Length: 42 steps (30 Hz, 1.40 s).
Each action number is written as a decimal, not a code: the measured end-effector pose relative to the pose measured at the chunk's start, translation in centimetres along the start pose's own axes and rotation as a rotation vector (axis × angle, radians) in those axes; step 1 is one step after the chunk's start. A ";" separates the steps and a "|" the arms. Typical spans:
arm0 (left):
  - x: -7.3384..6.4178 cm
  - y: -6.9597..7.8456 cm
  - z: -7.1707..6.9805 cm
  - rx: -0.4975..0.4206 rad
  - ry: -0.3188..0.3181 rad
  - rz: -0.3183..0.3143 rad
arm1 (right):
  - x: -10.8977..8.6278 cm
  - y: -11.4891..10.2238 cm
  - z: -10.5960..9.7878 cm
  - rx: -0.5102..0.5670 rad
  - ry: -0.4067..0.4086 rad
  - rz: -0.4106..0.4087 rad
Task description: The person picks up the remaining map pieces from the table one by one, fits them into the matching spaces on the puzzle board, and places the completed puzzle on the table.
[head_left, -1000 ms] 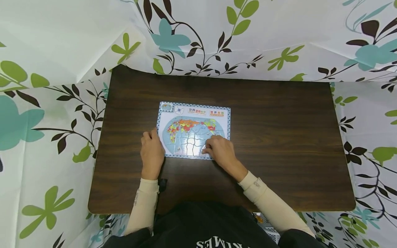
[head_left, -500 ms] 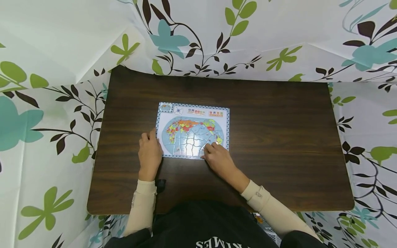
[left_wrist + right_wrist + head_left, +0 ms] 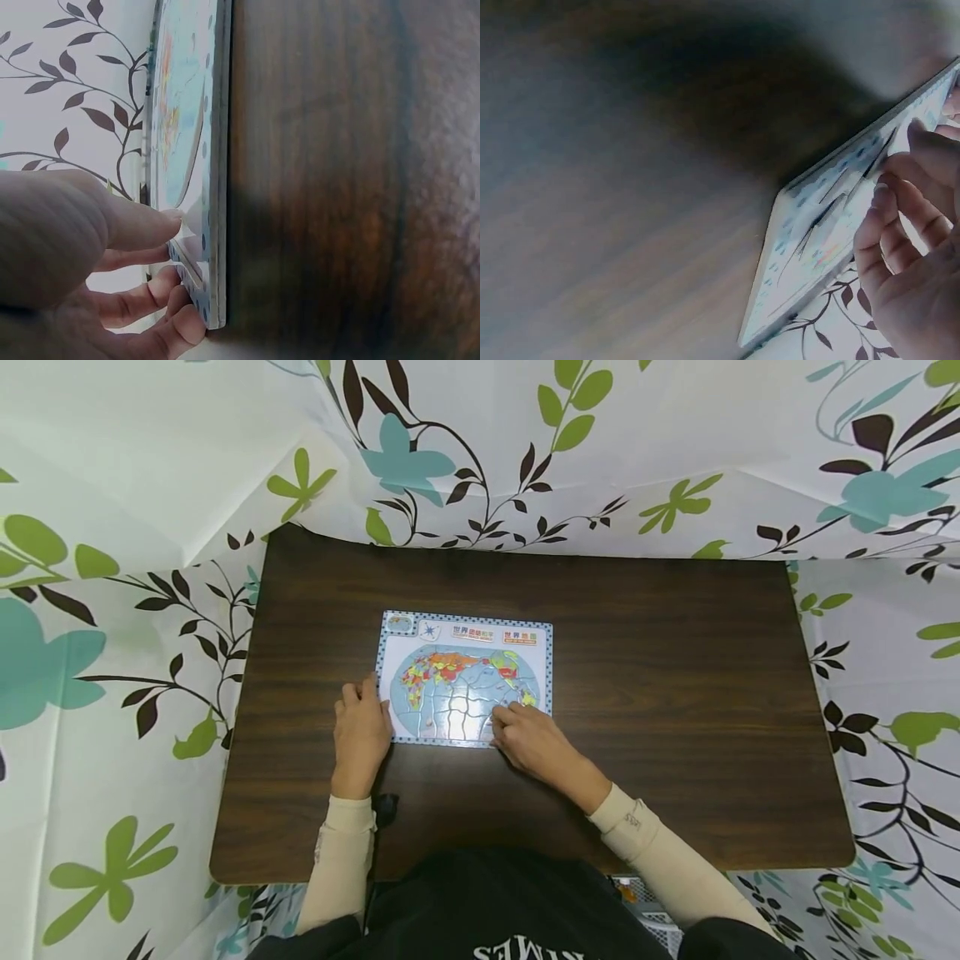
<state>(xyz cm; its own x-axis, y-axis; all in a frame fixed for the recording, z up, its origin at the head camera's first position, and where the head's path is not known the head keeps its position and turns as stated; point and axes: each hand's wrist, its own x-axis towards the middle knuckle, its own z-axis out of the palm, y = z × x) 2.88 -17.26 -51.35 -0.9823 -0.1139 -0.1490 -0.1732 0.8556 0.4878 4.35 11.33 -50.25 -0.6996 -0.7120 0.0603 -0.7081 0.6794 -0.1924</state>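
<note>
A world map jigsaw puzzle (image 3: 465,647) in a blue-dotted frame lies flat on the dark wooden table. My left hand (image 3: 361,739) grips its left edge; in the left wrist view the thumb (image 3: 146,225) rests on the white border and curled fingers sit against the side. Over the lower right part of the map is my right hand (image 3: 536,739). The right wrist view shows its thumb and forefinger pinched together at a puzzle piece (image 3: 881,156), mostly hidden by the fingertips. Dark gaps show around pieces beside it.
The brown table (image 3: 675,693) extends well past the puzzle on both sides. A small black object (image 3: 386,810) lies beside the left wrist. Leaf-printed white cloth (image 3: 487,460) hangs behind and around the table. A basket-like item (image 3: 648,906) shows below the front edge.
My right hand has shifted slightly at the puzzle's lower right, uncovering a yellow-green bit of the map. My left hand stays at the left edge. The whole head view has drifted a little.
</note>
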 end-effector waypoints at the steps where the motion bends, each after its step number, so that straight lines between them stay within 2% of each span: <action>1: 0.0 0.0 0.0 -0.001 -0.001 -0.002 | 0.1 0.2 -0.2 0.038 -0.022 0.014; 4: -0.1 0.0 0.1 -0.025 0.002 -0.007 | 0.2 1.1 -0.9 0.189 -0.059 0.110; 8: -0.2 -0.2 0.4 -0.080 -0.003 0.005 | -0.7 2.6 -1.9 0.381 0.010 0.332; 10: -0.1 -0.2 0.5 -0.095 -0.003 0.012 | -1.4 3.0 -2.2 0.427 0.056 0.420; 12: -0.1 -0.4 0.5 -0.092 0.000 0.014 | -2.1 3.2 -2.1 0.442 0.068 0.459; 14: -0.1 -0.4 0.4 -0.087 0.004 0.011 | -2.8 3.2 -1.8 0.411 0.048 0.441; 17: -0.1 -0.4 0.3 -0.083 0.003 0.004 | -3.4 3.1 -0.9 0.338 0.031 0.342; 19: -0.1 -0.4 0.2 -0.082 0.002 0.006 | -3.6 3.1 -0.4 0.300 0.046 0.273; 22: -0.1 -0.3 0.2 -0.084 0.011 0.017 | -3.7 2.9 0.2 0.288 0.085 0.228; 28: -0.2 -0.3 0.3 -0.089 0.036 0.024 | -3.3 2.9 0.8 0.316 0.092 0.228; 36: -0.1 -0.5 0.2 -0.099 0.025 0.008 | -2.2 3.2 0.9 0.326 0.079 0.194; 42: -0.1 -0.6 0.0 -0.107 0.018 0.006 | -1.4 3.2 0.9 0.286 0.070 0.238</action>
<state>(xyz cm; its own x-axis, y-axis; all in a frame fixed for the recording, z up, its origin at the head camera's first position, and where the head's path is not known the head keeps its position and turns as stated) 3.13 -17.77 -51.68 -0.9843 -0.1191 -0.1306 -0.1732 0.7974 0.5780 3.14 14.36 -51.80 -0.8529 -0.5200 0.0458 -0.4768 0.7402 -0.4741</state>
